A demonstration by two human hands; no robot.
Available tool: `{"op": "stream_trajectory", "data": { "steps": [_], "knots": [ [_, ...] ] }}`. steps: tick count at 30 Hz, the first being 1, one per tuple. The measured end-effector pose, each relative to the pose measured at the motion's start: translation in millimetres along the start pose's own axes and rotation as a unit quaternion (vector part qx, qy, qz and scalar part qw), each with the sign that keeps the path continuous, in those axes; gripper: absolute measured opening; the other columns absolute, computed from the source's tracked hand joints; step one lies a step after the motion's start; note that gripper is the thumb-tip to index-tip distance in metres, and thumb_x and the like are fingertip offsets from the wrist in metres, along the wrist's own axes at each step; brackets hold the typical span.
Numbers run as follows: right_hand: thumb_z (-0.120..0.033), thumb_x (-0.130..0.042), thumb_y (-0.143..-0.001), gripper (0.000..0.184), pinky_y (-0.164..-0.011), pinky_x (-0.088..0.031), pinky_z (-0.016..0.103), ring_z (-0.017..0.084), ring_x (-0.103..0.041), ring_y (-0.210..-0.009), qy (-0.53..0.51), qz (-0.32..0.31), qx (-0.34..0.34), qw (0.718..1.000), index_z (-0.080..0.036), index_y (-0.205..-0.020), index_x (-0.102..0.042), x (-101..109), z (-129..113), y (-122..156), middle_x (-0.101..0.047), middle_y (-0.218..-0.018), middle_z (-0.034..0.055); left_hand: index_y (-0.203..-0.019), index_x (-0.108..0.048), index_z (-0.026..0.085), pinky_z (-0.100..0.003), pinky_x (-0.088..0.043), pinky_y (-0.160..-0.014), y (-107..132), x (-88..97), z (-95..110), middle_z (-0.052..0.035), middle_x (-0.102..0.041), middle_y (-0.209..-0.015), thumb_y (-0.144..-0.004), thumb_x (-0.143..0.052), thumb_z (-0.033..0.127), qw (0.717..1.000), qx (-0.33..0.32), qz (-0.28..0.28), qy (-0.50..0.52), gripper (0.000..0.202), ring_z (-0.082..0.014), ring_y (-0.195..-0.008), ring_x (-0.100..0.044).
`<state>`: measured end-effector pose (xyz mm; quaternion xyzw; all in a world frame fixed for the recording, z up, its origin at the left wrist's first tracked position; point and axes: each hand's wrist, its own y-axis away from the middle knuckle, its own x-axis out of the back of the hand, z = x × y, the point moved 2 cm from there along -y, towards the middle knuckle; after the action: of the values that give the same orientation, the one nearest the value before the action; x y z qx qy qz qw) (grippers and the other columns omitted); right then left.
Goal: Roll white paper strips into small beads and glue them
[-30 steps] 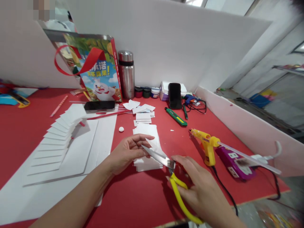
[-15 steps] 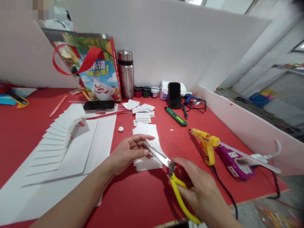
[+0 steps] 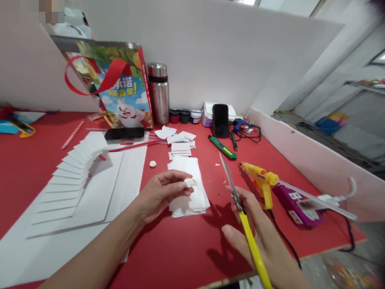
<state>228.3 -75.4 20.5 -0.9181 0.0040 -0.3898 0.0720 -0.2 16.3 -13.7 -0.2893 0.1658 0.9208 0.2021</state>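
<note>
The left hand (image 3: 164,194) has its grip clamped on a small white piece (image 3: 189,183) above the white sheets (image 3: 184,168) mid-table (image 3: 168,257), its right end protruding, probably for access. The right hand (image 3: 264,239) grips scissors (image 3: 248,230), thumb apart from the handle, blades pointing far, likely for clearance from the left fingers.

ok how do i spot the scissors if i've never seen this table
Over the red table, find the person's right hand, at the lower right of the view. The scissors are in it, metal blades pointing away toward the green cutter. Those slim blades set them apart from the glue gun to their right, which is yellow too, like their handle.
</note>
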Motion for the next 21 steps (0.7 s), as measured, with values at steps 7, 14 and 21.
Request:
{"op": "stream_trajectory", "data": {
  "steps": [7, 14, 21],
  "knots": [
    [-0.048, -0.074, -0.08, 0.066, -0.087, -0.057, 0.042, 0.028, -0.065, -0.104, 0.092, -0.044, 0.027, 0.994, -0.023, -0.133, -0.043, -16.7, -10.1, -2.9, -0.059, -0.118, 0.0129, -0.095, -0.075, 0.013, -0.021, -0.056, -0.08, -0.4, -2.3, -2.4, -0.0059, -0.075, -0.088, -0.078, -0.08, 0.015, 0.999, 0.016, 0.02, 0.044, 0.018, -0.0115, -0.079, -0.071],
    [-0.049, -0.079, -0.074, 0.071, -0.081, -0.058, 0.046, 0.031, -0.066, -0.097, 0.155, -0.031, 0.042, 0.987, -0.02, -0.131, -0.047, -29.5, -15.5, -8.4, -0.06, -0.113, 0.0142, -0.092, -0.073, 0.014, -0.025, -0.056, -0.077, 1.6, -4.3, -3.7, -0.0053, -0.075, -0.09, -0.071, -0.085, 0.018, 0.998, 0.017, 0.019, 0.061, 0.024, -0.0137, -0.078, -0.071],
    [-0.05, -0.073, -0.08, 0.065, -0.078, -0.058, 0.045, 0.03, -0.065, -0.094, 0.161, -0.021, 0.06, 0.985, -0.018, -0.13, -0.047, -34.2, -16.9, -12.0, -0.059, -0.109, 0.0141, -0.09, -0.073, 0.014, -0.025, -0.055, -0.076, 1.4, -6.4, -4.7, -0.0055, -0.077, -0.086, -0.071, -0.086, 0.018, 0.999, 0.007, 0.007, 0.044, 0.023, -0.0147, -0.076, -0.072]
  ]
}}
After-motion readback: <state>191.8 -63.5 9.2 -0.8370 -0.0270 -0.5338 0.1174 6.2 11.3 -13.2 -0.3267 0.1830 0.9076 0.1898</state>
